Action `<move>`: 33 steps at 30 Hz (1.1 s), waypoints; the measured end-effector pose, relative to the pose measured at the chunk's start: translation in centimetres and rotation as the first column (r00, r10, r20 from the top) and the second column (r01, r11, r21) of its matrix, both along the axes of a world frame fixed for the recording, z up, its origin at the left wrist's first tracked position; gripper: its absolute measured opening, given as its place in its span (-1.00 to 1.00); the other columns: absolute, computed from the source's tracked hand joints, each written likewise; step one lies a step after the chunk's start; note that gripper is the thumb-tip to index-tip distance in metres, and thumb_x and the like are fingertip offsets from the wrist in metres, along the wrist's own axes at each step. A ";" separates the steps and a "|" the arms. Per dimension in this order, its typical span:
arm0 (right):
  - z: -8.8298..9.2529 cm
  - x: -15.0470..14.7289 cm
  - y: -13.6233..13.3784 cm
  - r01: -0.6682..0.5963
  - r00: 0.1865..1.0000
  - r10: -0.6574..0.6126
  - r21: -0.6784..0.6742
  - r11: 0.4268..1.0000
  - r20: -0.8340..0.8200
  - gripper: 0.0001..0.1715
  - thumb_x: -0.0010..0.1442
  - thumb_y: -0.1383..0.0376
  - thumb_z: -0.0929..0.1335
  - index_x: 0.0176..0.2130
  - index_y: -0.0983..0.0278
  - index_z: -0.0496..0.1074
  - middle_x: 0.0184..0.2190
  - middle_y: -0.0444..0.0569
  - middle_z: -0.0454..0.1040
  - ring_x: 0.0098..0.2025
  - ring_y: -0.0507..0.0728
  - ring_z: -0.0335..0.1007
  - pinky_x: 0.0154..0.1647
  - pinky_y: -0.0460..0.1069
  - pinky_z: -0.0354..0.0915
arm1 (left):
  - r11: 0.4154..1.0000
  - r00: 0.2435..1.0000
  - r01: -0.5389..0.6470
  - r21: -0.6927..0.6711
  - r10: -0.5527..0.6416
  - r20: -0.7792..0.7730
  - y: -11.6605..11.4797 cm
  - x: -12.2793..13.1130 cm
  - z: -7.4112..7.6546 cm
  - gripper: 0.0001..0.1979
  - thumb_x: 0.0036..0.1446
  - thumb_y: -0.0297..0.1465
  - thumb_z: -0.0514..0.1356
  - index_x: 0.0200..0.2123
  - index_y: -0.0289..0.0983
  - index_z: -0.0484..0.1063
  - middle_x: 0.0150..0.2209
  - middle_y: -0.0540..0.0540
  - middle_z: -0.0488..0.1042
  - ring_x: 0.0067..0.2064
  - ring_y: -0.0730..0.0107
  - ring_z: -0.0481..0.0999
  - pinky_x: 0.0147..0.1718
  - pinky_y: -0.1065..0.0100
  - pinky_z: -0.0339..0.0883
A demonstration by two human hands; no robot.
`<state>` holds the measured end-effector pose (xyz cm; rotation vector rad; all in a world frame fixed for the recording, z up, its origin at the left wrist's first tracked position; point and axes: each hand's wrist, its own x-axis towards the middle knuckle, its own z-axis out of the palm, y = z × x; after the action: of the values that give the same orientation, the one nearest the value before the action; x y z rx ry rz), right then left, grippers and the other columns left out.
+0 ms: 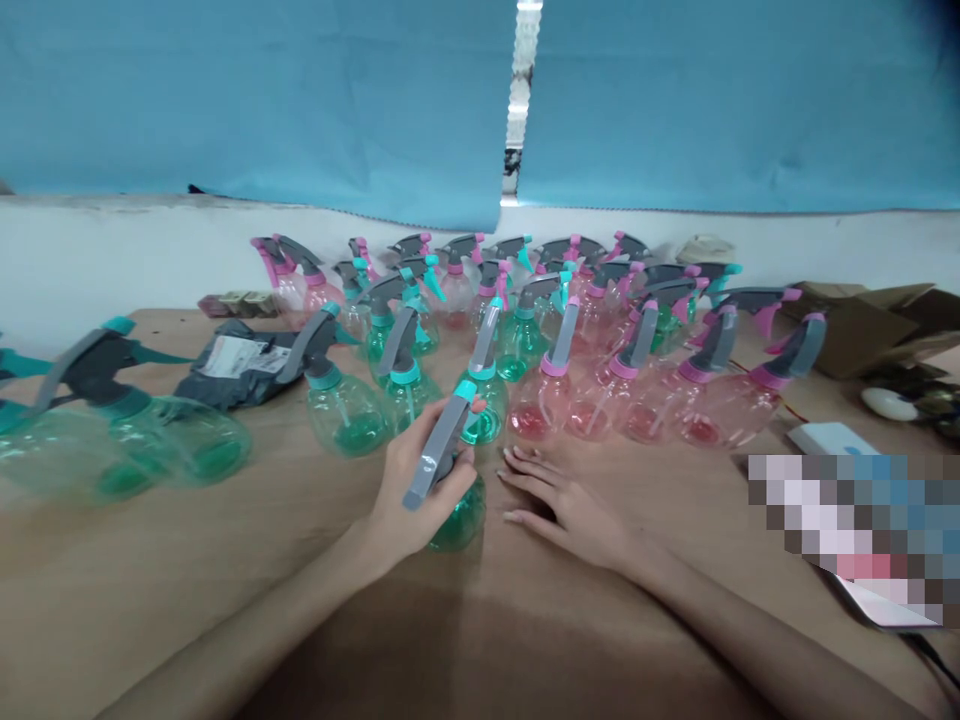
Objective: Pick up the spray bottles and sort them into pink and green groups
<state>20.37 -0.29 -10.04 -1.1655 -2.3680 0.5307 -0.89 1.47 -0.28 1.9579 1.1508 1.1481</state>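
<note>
My left hand [409,480] is wrapped round the neck and trigger of a green spray bottle [459,520] with a grey and teal spray head. Its round body shows below my fingers, close to the table. To the right, my right hand [574,505] lies palm down on the wooden tabletop with its fingers stretched out, holding nothing. Just beyond my hands stands a front row of spray bottles, with green ones such as this green bottle [349,420] on the left and pink ones such as this pink bottle [538,405] on the right.
Several more pink and green spray bottles crowd behind the front row. At the left edge stand large green bottles [202,440], near a grey plastic parcel [236,365]. A cardboard box [870,325], a white box [832,438] and a blurred-out device [889,605] lie on the right.
</note>
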 end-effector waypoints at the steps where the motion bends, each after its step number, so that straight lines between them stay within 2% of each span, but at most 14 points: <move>1: 0.0 0.0 0.0 -0.001 1.000 0.001 0.001 1.000 -0.003 -0.41 0.27 0.05 0.25 0.21 0.18 0.21 0.25 -0.03 0.18 0.29 0.19 0.02 0.27 0.20 0.05 | 1.000 1.000 0.005 -0.005 -0.005 -0.003 0.0 0.0 0.0 -0.63 0.01 -0.54 0.12 -0.06 -0.21 0.34 -0.19 -0.07 0.49 -0.34 0.40 0.48 -0.31 0.33 0.37; 5: -0.1 0.0 0.0 -0.002 1.000 0.002 0.000 1.000 -0.002 -0.42 0.27 0.05 0.25 0.21 0.17 0.21 0.25 -0.02 0.18 0.29 0.19 0.03 0.27 0.20 0.05 | 1.000 1.000 0.003 -0.023 -0.003 -0.010 0.0 -0.1 0.1 -0.64 0.01 -0.52 0.13 -0.07 -0.20 0.35 -0.29 -0.03 0.48 -0.37 0.39 0.46 -0.34 0.34 0.36; 16: -0.4 0.0 0.1 0.007 1.000 -0.007 -0.001 1.000 0.000 -0.41 0.26 0.04 0.25 0.20 0.19 0.22 0.25 -0.03 0.17 0.29 0.17 0.01 0.28 0.17 0.05 | 1.000 1.000 0.006 -0.018 -0.006 -0.002 0.0 -0.1 0.2 -0.65 0.02 -0.53 0.12 -0.07 -0.23 0.34 -0.16 -0.08 0.48 -0.35 0.43 0.46 -0.31 0.34 0.36; 23: 0.0 0.0 0.0 0.005 1.000 -0.006 -0.012 1.000 -0.012 -0.42 0.26 0.04 0.25 0.20 0.18 0.23 0.25 -0.02 0.18 0.28 0.19 0.04 0.26 0.19 0.06 | 1.000 1.000 -0.008 -0.010 0.008 -0.011 -0.2 0.0 0.3 -0.68 0.04 -0.51 0.13 -0.10 -0.19 0.36 -0.20 -0.09 0.47 -0.35 0.38 0.44 -0.31 0.29 0.35; 28: 0.0 0.0 0.0 0.009 1.000 -0.009 -0.019 1.000 -0.016 -0.42 0.26 0.04 0.26 0.20 0.15 0.22 0.24 -0.03 0.19 0.28 0.21 0.03 0.26 0.21 0.07 | 1.000 1.000 -0.018 -0.013 0.018 -0.005 -0.1 0.0 0.2 -0.70 0.04 -0.50 0.13 -0.10 -0.23 0.35 -0.24 -0.07 0.47 -0.39 0.41 0.44 -0.36 0.33 0.35; 33: -0.1 0.0 0.0 0.000 1.000 0.000 -0.018 1.000 -0.019 -0.42 0.26 0.04 0.26 0.20 0.16 0.22 0.24 -0.02 0.20 0.29 0.20 0.03 0.26 0.21 0.07 | 1.000 1.000 -0.014 0.009 0.014 -0.016 -0.2 0.0 0.2 -0.68 0.03 -0.50 0.13 -0.09 -0.26 0.35 -0.18 -0.10 0.47 -0.38 0.42 0.44 -0.34 0.34 0.35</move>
<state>20.32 -0.26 -10.16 -1.1636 -2.3517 0.5613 -0.90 1.29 -0.03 1.9721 1.1711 1.1479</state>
